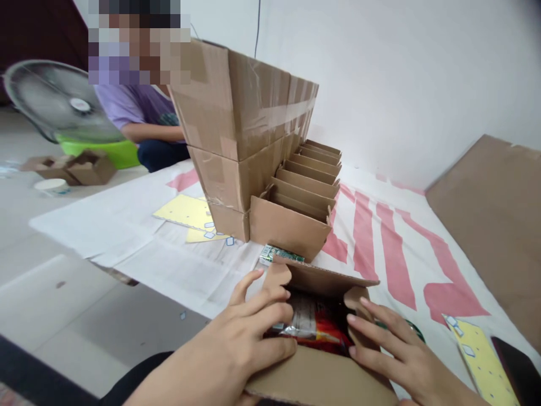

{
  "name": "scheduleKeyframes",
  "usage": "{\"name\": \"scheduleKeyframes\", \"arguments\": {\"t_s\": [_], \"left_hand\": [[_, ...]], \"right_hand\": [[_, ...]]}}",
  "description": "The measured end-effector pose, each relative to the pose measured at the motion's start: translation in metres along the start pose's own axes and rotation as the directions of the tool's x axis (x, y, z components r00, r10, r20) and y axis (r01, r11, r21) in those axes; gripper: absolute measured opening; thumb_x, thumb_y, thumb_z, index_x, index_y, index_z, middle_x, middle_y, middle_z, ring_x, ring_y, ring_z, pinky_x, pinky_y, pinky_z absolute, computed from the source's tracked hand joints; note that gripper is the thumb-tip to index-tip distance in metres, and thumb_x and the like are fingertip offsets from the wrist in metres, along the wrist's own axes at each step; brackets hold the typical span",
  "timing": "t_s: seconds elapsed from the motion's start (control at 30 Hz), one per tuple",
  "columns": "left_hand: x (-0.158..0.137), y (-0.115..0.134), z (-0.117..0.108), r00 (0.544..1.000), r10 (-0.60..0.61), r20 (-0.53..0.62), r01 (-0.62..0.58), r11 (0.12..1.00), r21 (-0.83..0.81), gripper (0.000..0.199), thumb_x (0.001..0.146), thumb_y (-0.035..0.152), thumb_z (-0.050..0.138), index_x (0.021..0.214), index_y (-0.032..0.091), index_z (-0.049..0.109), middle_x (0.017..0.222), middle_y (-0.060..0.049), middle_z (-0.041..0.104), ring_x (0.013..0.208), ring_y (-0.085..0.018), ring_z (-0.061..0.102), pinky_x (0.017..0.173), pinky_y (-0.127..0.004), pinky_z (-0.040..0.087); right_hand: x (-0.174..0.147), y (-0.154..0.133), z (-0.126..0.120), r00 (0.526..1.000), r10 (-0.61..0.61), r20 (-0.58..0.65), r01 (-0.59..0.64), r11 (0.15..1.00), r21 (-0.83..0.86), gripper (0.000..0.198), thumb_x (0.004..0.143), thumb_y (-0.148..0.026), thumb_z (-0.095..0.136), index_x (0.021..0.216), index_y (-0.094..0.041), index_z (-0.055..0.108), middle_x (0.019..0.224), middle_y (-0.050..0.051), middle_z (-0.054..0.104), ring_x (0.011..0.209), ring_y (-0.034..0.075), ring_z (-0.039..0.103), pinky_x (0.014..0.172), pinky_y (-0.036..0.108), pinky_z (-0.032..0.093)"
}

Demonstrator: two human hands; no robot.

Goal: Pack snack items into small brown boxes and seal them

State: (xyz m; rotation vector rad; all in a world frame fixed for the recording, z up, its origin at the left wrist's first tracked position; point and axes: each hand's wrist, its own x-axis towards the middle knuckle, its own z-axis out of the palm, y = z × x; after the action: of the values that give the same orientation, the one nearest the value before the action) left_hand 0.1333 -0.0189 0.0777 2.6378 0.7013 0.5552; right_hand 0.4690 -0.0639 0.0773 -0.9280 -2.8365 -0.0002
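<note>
In the head view an open brown cardboard box (325, 375) stands close before me, its lid flap raised at the far side. Inside lies a shiny red and silver packet (310, 321). My left hand (253, 330) grips the box's left side, fingers bent over the edge by the side flap and thumb along the front. On the right, my right hand (401, 347) clasps the other side, its fingertips against the right side flap (359, 307). A small green and white packet (281, 254) lies just beyond the lid, partly hidden by it.
Beyond stands a row of open cardboard boxes (291, 223), beside tall stacked taped cartons (253, 113). Yellow patterned sheets (181, 211) lie at the left, another yellow piece (477, 355) and a dark object (518, 366) at the right. A person (139, 107) sits behind the cartons near a fan (63, 104).
</note>
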Motion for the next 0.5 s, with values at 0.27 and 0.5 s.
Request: {"name": "scheduleKeyframes", "arguments": {"t_s": [0.27,0.5], "left_hand": [[-0.005,-0.005,0.01,0.981,0.044,-0.191,-0.032,0.997,0.067,0.03,0.085,0.014,0.06,0.107,0.033,0.069,0.101,-0.001,0.059,0.119,-0.021,0.047,0.117,-0.043,0.019],[-0.004,-0.004,0.01,0.98,0.073,-0.184,-0.056,0.994,0.099,0.027,0.088,0.015,0.058,0.107,0.031,0.069,0.106,-0.001,0.063,0.123,-0.02,0.049,0.118,-0.04,0.019]], "right_hand": [[0.007,0.0,-0.01,0.975,0.066,-0.211,-0.093,0.989,-0.118,0.019,0.088,-0.016,0.057,0.069,-0.02,0.056,0.073,0.003,0.063,0.086,0.021,0.061,0.079,0.034,0.046],[0.048,-0.001,-0.003,0.945,0.153,0.29,-0.102,0.978,-0.184,0.011,0.079,-0.013,0.062,0.075,-0.023,0.062,0.073,0.001,0.064,0.07,0.02,0.059,0.064,0.034,0.042]]}}
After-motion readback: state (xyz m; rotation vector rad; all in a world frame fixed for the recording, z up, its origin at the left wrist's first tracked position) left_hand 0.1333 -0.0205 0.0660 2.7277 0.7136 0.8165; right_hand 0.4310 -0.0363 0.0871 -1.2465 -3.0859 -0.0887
